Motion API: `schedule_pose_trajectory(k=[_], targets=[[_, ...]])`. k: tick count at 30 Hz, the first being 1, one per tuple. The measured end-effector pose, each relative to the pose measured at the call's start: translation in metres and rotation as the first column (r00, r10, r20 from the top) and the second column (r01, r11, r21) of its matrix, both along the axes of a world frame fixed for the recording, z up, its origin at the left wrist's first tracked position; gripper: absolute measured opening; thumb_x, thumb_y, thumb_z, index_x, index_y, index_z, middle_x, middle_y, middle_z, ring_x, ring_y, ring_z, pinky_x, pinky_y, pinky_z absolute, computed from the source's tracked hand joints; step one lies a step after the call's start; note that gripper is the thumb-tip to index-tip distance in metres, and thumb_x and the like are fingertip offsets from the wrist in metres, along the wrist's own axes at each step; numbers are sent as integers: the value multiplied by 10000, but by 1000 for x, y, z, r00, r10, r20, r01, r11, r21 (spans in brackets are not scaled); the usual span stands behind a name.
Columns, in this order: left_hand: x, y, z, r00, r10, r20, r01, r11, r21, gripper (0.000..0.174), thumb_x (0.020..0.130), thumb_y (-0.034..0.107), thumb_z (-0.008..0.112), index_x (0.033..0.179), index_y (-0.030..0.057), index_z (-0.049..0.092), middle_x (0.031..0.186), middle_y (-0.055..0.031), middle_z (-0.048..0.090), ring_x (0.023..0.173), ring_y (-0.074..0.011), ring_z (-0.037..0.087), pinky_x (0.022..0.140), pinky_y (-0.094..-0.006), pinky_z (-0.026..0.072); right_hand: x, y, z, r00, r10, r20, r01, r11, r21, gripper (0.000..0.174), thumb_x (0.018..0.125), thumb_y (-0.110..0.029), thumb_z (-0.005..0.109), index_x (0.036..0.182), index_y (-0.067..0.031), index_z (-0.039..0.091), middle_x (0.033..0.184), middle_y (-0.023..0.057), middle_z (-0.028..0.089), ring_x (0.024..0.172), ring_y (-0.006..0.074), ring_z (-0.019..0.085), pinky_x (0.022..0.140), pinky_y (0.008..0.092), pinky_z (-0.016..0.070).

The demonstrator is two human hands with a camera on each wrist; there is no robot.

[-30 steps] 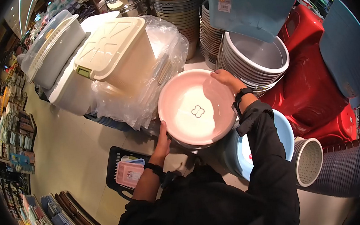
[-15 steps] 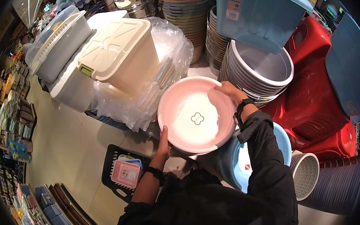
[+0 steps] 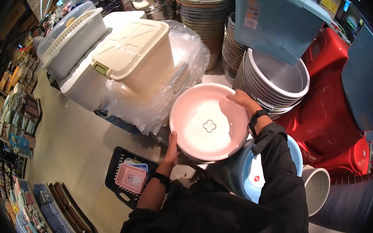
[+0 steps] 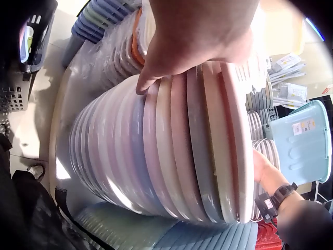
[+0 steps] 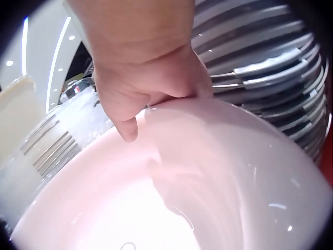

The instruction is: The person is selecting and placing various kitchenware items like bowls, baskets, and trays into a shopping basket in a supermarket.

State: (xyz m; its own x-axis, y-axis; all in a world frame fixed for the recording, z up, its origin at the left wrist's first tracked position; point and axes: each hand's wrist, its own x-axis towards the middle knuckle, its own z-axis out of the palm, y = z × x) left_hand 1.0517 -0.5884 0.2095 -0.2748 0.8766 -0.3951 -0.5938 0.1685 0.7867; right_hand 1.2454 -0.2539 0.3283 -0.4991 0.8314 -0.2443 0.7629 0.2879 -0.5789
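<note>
A pink basin [image 3: 197, 137] with a small flower mark inside tops a stack of nested basins, whose pastel rims [image 4: 151, 140] show from the side in the left wrist view. At the left edge my left hand [image 3: 170, 154] holds the stack, its fingers [image 4: 148, 78] against the outer rims; part of its grip is hidden. My right hand [image 3: 247, 103] grips the far right rim of the pink basin. In the right wrist view its thumb lies over the inner wall [image 5: 218, 151], with the other fingers hidden behind the rim.
Blue basins [image 3: 294, 151] stand at the right, near my sleeve. Grey buckets [image 3: 305, 77], a blue storage box [image 3: 275, 20] and red stools [image 3: 327, 104] are beyond. A cream box [image 3: 145, 53] and plastic wrap lie left. A black basket [image 3: 121, 155] stands on the floor [image 3: 77, 135].
The head view has shifted, so the surroundings sit lower and slightly further right, and more of the blue basin's red label shows. Both hands keep their places on the basin stack.
</note>
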Motion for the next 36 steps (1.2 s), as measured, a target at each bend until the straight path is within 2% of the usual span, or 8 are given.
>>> schedule_pose_trajectory(k=[2, 4, 8, 15, 20, 23, 27, 36], targets=[[7, -21, 37, 972, 141, -190, -160, 983, -88, 962, 895, 707, 434, 1555, 181, -29, 1612, -104, 97, 1481, -267, 68, 1158, -511, 60, -11, -31, 39, 979, 61, 193, -110, 961, 255, 733, 823, -458, 638, 1329, 50, 489, 1318, 272, 536, 1206, 401, 533, 1022, 427, 421], [-5, -54, 36, 958, 187, -216, -188, 982, 15, 921, 939, 601, 478, 1551, 132, -26, 1601, -163, 110, 1477, -292, 102, 1168, -453, 106, -23, -59, 54, 979, 197, 61, -196, 795, 574, 635, 864, -402, 621, 1332, 6, 488, 1331, 255, 523, 1233, 402, 499, 1033, 449, 409], [-21, -134, 20, 823, 271, -499, -306, 952, 12, 888, 927, 399, 605, 1527, 10, 78, 1544, -260, 208, 1442, -316, 228, 1153, -386, 203, -67, -140, 92, 804, 592, -55, -403, 610, 682, 551, 898, -333, 615, 1316, 6, 500, 1349, 243, 510, 1248, 376, 490, 1030, 430, 416], [-13, -287, 4, 525, -115, -844, -330, 886, -325, 935, 782, 434, 737, 1451, -53, 302, 1356, -308, 475, 1285, -388, 474, 1062, -407, 384, -141, -316, 42, 397, 917, -29, -835, 374, 404, 593, 879, -326, 635, 1363, -37, 449, 1377, 222, 482, 1249, 378, 488, 1016, 431, 433], [11, -353, -28, 625, -197, -756, -207, 892, -403, 781, 793, 547, 665, 1344, 23, 486, 1212, -221, 616, 1132, -342, 603, 951, -398, 468, -158, -428, -57, 129, 976, 175, -986, 108, 123, 755, 758, -305, 739, 1410, -103, 417, 1450, 178, 418, 1332, 347, 418, 1042, 479, 402], [3, -376, -28, 686, -314, -656, -182, 799, -573, 629, 814, 536, 652, 1241, 81, 569, 1092, -200, 664, 1044, -349, 638, 875, -428, 500, -162, -468, -96, 141, 958, 248, -979, 97, 179, 729, 664, -219, 759, 1329, -95, 486, 1307, 139, 508, 1259, 313, 473, 959, 490, 428], [-2, -383, -32, 646, -326, -691, -189, 808, -558, 453, 833, 478, 646, 1085, 102, 637, 925, -170, 695, 896, -376, 661, 763, -463, 522, -170, -491, -126, 240, 914, 326, -950, 153, 272, 172, 708, -157, 633, 869, -99, 644, 916, 85, 655, 947, 290, 625, 855, 414, 478], [-36, -394, -39, 577, -290, -764, -245, 830, -500, 367, 801, 454, 675, 1007, 151, 660, 799, -127, 698, 783, -344, 678, 701, -452, 531, -189, -505, -133, 333, 894, 298, -910, 223, 348, 201, 652, -228, 705, 765, -110, 588, 795, 61, 618, 829, 299, 628, 724, 434, 484]])
